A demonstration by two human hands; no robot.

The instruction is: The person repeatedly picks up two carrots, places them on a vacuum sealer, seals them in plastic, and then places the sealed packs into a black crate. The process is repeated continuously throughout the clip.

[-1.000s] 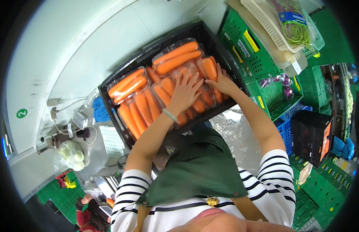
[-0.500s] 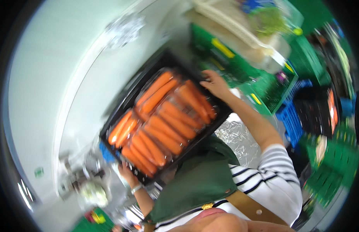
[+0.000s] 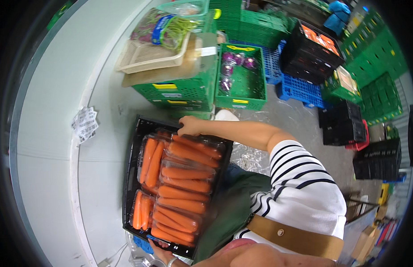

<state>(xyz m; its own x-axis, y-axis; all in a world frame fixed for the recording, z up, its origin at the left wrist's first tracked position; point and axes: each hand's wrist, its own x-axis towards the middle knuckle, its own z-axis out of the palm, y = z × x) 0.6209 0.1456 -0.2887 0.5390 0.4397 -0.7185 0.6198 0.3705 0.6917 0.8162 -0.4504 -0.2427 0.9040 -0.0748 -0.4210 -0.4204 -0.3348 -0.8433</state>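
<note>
A black plastic crate (image 3: pixel 132 178) of carrots hangs in front of me, between my two hands. Several clear packs of carrots (image 3: pixel 184 184) lie inside it, most side by side, with two packs along the wall side. My right hand (image 3: pixel 190 126) is closed round the crate's far short rim. At the opposite short end, my left hand (image 3: pixel 161 251) grips the lower rim, its fingers partly hidden under the edge.
Green crates (image 3: pixel 171 91) ahead bear a cream basket (image 3: pixel 148 58) with bagged greens (image 3: pixel 171 33). Beside them, a green crate (image 3: pixel 248 84) holds purple vegetables. Blue pallets (image 3: pixel 300 91), black crates (image 3: pixel 300 60) and stacked green crates stand right; a pale wall (image 3: pixel 42 120) runs along the left.
My view and body have turned to the right. The crate of carrots has moved with me, still held in both hands, and sits lower and further left in view.
</note>
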